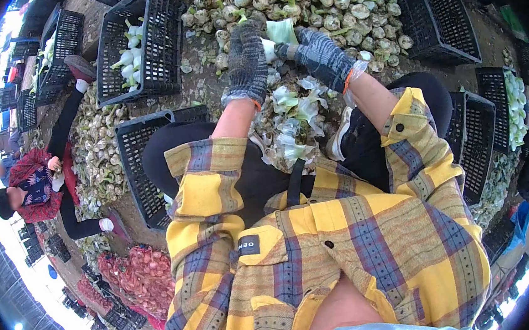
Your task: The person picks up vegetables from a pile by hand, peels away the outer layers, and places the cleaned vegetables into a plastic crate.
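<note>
Between my two hands is a white onion-like bulb (269, 50), with a broad pale green layer (282, 31) standing up beside it. My left hand (245, 63), in a dark grey knit glove, is closed around the bulb's left side. From the right, my right hand (321, 56), gloved alike, has its thumb against the bulb and its fingers curled at the pale green layer. The fingertips are partly hidden. Below the hands, peeled white and green skins (295, 115) lie heaped between my shoes. Just beyond them spreads a large pile of unpeeled bulbs (345, 7).
A black crate (166, 45) with peeled white bulbs (131, 57) stands at the left, another crate (139, 169) by my knee. More black crates (437, 11) stand at the right. Another person (33, 185) sits at far left near red mesh bags (137, 280).
</note>
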Motion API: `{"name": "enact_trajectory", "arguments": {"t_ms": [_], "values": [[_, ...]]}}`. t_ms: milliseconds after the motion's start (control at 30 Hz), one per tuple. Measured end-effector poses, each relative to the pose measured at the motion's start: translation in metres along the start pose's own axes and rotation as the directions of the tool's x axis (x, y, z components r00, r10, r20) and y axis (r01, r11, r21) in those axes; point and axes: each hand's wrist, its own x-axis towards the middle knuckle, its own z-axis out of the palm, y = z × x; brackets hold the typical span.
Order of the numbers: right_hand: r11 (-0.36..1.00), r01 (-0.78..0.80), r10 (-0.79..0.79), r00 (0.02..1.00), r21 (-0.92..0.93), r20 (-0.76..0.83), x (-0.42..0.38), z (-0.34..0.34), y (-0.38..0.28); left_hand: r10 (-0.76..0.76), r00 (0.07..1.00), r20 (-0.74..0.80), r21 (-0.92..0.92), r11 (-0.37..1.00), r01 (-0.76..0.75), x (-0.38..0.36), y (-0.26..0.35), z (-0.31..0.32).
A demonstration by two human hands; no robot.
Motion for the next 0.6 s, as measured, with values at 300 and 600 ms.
{"name": "enact_trajectory", "arguments": {"t_ms": [300,600], "values": [[0.927,-0.064,-0.042,0.961,-0.370,-0.273,-0.004,-0.003,-0.009,-0.470,0.865,0.175,-0.646,0.609,0.461,0.014,-0.010,-0.003],[0.858,-0.026,0.008,0.999,-0.513,-0.037,0.011,-0.012,0.013,-0.449,0.888,0.097,-0.587,0.695,0.416,0.015,-0.014,-0.008]]}}
